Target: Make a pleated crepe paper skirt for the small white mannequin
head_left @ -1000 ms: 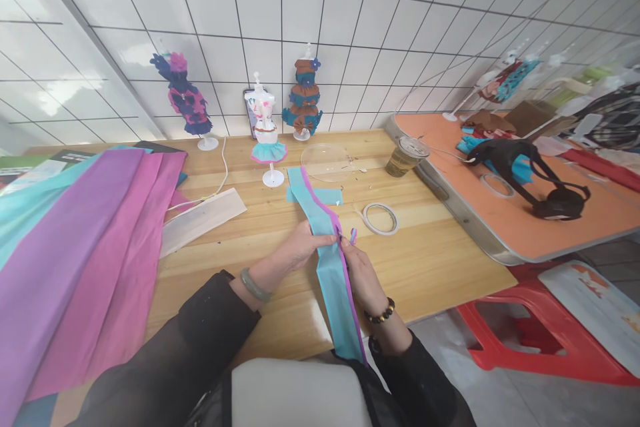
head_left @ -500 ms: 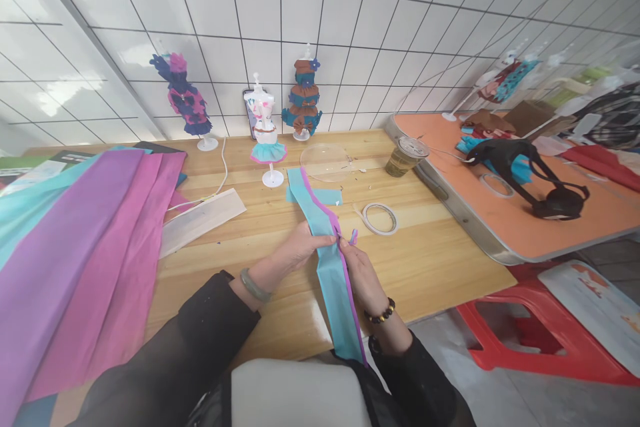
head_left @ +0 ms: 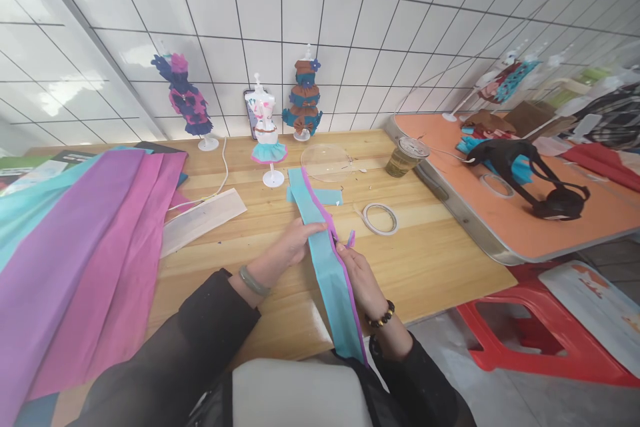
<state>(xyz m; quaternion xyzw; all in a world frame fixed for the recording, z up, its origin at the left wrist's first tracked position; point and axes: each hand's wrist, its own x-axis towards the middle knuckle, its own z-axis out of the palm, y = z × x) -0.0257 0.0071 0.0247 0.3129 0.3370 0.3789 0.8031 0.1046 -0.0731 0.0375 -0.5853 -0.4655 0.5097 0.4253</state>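
Left hand [head_left: 290, 244] pinching blue strip [head_left: 327, 275]; right hand [head_left: 363, 280], at four o'clock, meets purple edge [head_left: 319, 203], grip unclear—tension best kept even.

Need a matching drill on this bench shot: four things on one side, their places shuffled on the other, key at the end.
Things
1. Long turquoise cloth strip with purple edging
2. Round whitish tape roll, the nearer one
3. Black strapped device
4. Small white dress form in turquoise skirt

Places
A. On the orange tabletop
B. Between two other clothed dress forms
C. Held in the left hand
D. Flat on the pale wooden table

Pairs: 1-C, 2-D, 3-A, 4-B
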